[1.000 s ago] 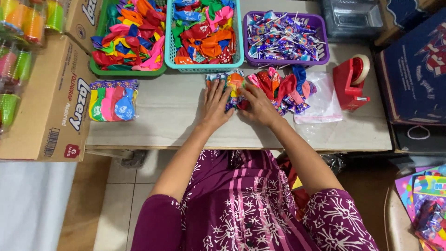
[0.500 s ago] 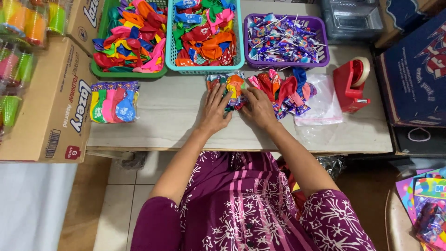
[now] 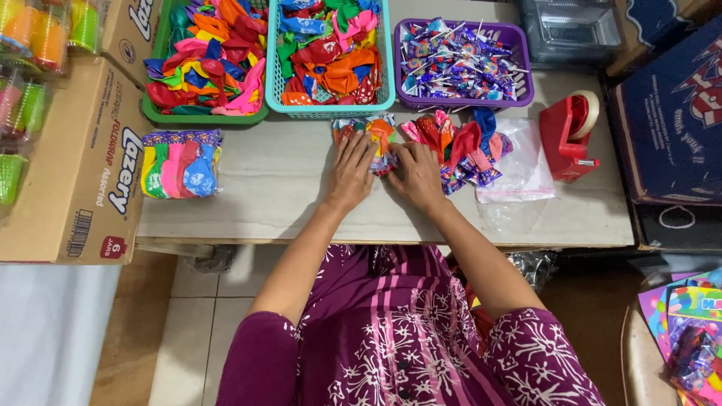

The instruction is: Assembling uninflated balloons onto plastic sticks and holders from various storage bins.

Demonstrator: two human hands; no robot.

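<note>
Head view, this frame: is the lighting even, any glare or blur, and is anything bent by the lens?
Head view: light is soft and even, with only faint shadows under the left hand and right hand; mild sheen on the clear plastic bag, no blown glare; hands and the balloon packet between them look sharp; the table edge bows slightly, hinting at wide-angle distortion.

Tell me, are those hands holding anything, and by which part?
Both the left hand and right hand press on a small clear packet of balloons lying on the table, fingers on its near end; not lifted.
</note>
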